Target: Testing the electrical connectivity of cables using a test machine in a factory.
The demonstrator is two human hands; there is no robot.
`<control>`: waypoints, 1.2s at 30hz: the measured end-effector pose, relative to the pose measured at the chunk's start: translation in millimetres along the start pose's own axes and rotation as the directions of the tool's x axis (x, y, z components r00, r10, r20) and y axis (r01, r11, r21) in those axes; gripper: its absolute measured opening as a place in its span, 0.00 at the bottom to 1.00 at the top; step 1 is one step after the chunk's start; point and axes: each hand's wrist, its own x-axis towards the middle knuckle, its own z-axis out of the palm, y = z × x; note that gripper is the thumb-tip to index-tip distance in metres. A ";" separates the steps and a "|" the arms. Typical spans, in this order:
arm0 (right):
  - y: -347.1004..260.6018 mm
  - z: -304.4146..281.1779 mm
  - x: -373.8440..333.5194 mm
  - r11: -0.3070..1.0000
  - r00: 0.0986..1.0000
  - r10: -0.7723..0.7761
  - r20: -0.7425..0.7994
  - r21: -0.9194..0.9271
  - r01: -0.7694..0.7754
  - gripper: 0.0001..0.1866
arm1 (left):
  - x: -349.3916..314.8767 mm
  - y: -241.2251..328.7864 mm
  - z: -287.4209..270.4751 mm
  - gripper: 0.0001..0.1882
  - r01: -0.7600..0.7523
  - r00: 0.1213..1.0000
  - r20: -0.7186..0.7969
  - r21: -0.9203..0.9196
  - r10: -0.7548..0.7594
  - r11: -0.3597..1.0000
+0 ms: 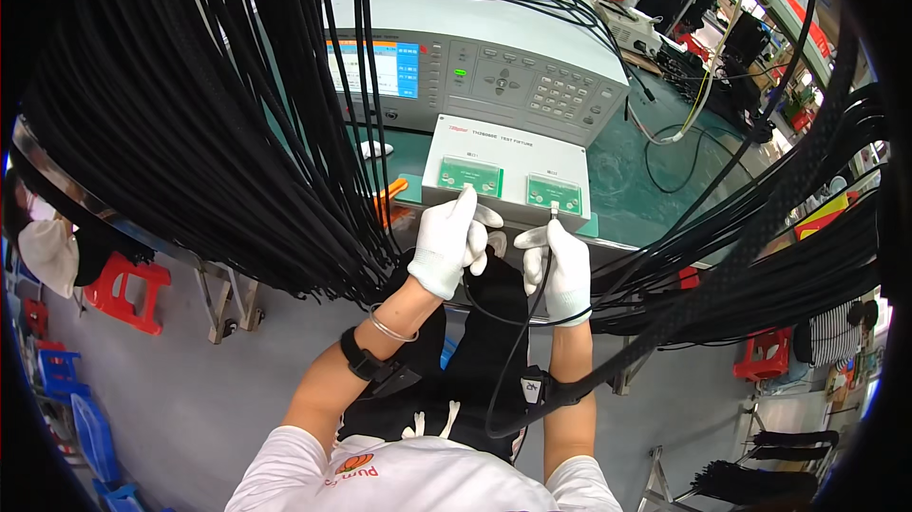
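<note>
A: Head view, go. What are the hands on?

B: Both gloved. Left hand (449, 244) is up at the white test fixture box (506, 170), fingers (465, 204) together and pressed toward the left green socket board (469, 175), seemingly seating one plug end there. Right hand (562, 270) pinches the other plug end (554, 213) of a thin black cable (518, 336), fingers clamped on it, tip upright just below the right green socket board (554, 194).

A: Where's the cable itself?

B: It loops down from both hands over the person's lap, near the table (655, 194) edge. Held end-up likely so the plug lines up with the socket.

A: Surroundings?

B: Grey test instrument (494, 66) with a lit screen sits just behind the fixture, far side. Big bundles of black cables (190, 123) hang on the left from a metal rail, more hanging cables (788, 256) on the right, both within reach. Red stool (128, 289) on the floor at left. An orange tool lies left of the fixture, partly hidden by cables.

A: Left plug fully in?

B: Can't tell, glove covers it.
</note>
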 end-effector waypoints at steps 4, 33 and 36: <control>5.9 -0.5 0.3 0.998 0.997 -0.007 -0.081 -0.057 0.003 0.29 | -9.9 -2.9 -10.7 0.21 -0.220 0.974 0.012 0.267 0.225 0.938; -165.3 172.8 35.3 0.340 0.554 -0.814 0.173 -0.631 0.697 0.21 | -81.7 -25.5 -19.1 0.23 -0.888 0.348 0.781 0.453 0.518 -0.086; -178.4 219.5 85.1 0.274 0.398 -0.890 0.224 -0.433 0.858 0.21 | -96.4 25.4 -36.4 0.23 -0.847 0.281 0.716 0.498 0.639 -0.186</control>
